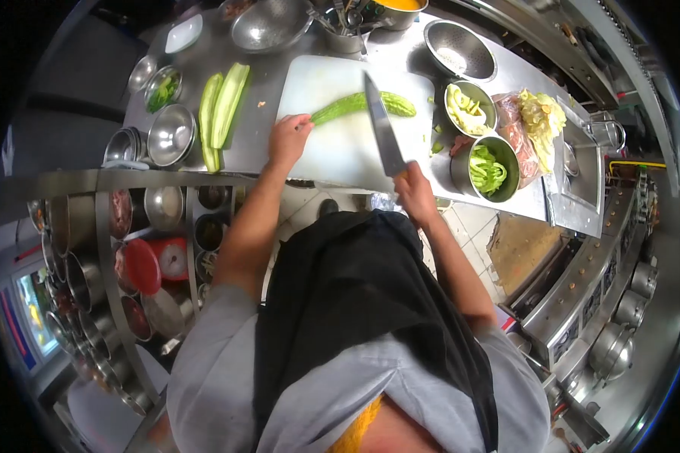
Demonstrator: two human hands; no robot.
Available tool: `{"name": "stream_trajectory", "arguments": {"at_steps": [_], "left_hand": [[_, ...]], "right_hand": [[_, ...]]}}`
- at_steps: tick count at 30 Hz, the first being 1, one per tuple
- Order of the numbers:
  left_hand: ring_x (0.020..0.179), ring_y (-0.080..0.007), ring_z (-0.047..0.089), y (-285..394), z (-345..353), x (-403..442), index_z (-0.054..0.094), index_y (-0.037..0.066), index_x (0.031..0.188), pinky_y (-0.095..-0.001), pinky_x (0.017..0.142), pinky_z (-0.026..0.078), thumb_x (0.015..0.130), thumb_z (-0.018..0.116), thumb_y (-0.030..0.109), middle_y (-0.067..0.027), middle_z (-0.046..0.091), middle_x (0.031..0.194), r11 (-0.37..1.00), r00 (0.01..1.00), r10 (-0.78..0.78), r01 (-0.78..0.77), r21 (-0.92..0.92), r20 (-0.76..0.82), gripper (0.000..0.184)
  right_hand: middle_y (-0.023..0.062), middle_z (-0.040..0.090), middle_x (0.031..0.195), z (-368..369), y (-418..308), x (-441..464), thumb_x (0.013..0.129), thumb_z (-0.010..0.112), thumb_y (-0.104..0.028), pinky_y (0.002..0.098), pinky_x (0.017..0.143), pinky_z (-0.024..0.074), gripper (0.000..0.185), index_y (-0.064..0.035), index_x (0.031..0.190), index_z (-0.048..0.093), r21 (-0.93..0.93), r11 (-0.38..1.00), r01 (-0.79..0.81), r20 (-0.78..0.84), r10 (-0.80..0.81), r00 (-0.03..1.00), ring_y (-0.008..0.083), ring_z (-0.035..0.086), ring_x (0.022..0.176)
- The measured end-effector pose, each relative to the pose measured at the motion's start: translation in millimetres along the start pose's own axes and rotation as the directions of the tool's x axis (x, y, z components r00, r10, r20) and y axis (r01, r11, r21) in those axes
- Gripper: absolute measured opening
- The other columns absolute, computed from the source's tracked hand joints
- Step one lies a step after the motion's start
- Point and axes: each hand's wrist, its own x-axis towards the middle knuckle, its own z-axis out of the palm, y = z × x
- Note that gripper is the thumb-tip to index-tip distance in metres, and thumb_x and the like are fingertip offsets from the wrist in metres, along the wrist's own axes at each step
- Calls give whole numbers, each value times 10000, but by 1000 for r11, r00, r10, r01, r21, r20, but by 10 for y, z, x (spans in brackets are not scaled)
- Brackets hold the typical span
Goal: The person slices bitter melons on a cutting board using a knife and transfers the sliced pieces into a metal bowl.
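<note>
A long green bitter melon (341, 109) with a bumpy skin lies across the white cutting board (340, 155). My left hand (289, 140) is closed on its left end, fingers pinched together. In my right hand (415, 195) is a chef's knife (384, 132), gripped by its handle. The blade points away from me and passes over the right part of the melon; whether it touches the skin I cannot tell. Left of the board lie long pale green split pieces (229, 106) on the steel counter.
Right of the board stand a steel pot of green slices (488, 172), a bowl of paler slices (467, 109) and a colander (461, 51). Bagged meat (515, 140) and a leafy vegetable (542, 121) lie beyond. Steel bowls (171, 136) line the left end.
</note>
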Motion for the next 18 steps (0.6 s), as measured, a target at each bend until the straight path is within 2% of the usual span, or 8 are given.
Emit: {"name": "stream_trajectory", "arguments": {"at_steps": [1, 2, 4, 5, 10, 16, 18], "left_hand": [[935, -292, 667, -18, 49, -51, 770, 120, 957, -402, 833, 531, 846, 747, 236, -66, 732, 995, 994, 993, 95, -91, 57, -71, 162], [935, -292, 667, -13, 73, -82, 770, 120, 957, -402, 833, 531, 846, 747, 236, -66, 732, 995, 995, 994, 85, -81, 59, -70, 162], [928, -268, 671, 5, 98, -81, 778, 107, 1001, -387, 847, 530, 856, 743, 226, -60, 736, 999, 961, 976, 170, -135, 240, -133, 191], [928, -268, 671, 4, 105, -68, 778, 107, 1001, -387, 847, 530, 856, 743, 226, -60, 736, 999, 962, 977, 164, -128, 241, -136, 191], [923, -271, 655, 22, 116, -64, 788, 119, 942, -393, 854, 521, 857, 734, 243, -53, 737, 983, 979, 987, 70, -40, 202, -141, 160], [898, -270, 652, -25, 159, -52, 784, 117, 918, -385, 853, 516, 847, 744, 240, -60, 738, 929, 982, 981, 78, -46, 181, -177, 147], [934, -281, 651, -44, 157, -50, 783, 137, 897, -404, 860, 519, 843, 741, 240, -46, 738, 961, 983, 983, 84, -54, 176, -164, 124]], "right_hand": [[262, 669, 835, 116, 32, 162, 981, 566, -198, 502, 690, 527, 217, -23, 1070, 476, -40, 997, 72, 13, -72, 997, 436, 675, 728], [292, 677, 866, 228, 70, 293, 978, 570, -213, 535, 725, 523, 229, -23, 1074, 486, -80, 986, 144, 28, -142, 990, 483, 669, 768], [318, 672, 892, 348, -131, 393, 982, 559, -227, 560, 758, 514, 240, -19, 1083, 496, -156, 974, 165, 61, -157, 986, 512, 654, 808], [344, 668, 918, 397, -215, 435, 985, 548, -241, 585, 791, 505, 253, -15, 1091, 505, -229, 955, 189, 85, -174, 981, 541, 640, 848], [356, 667, 921, 602, -283, 530, 996, 511, -263, 596, 823, 507, 289, 7, 1098, 520, -274, 941, 196, 127, -167, 978, 534, 651, 892], [357, 669, 939, 678, -256, 563, 998, 498, -257, 587, 854, 506, 289, 17, 1082, 539, -298, 939, 174, 147, -135, 980, 529, 652, 922], [358, 668, 946, 672, -205, 523, 998, 497, -256, 584, 861, 505, 288, 17, 1079, 545, -308, 938, 156, 153, -113, 982, 529, 650, 929]]}}
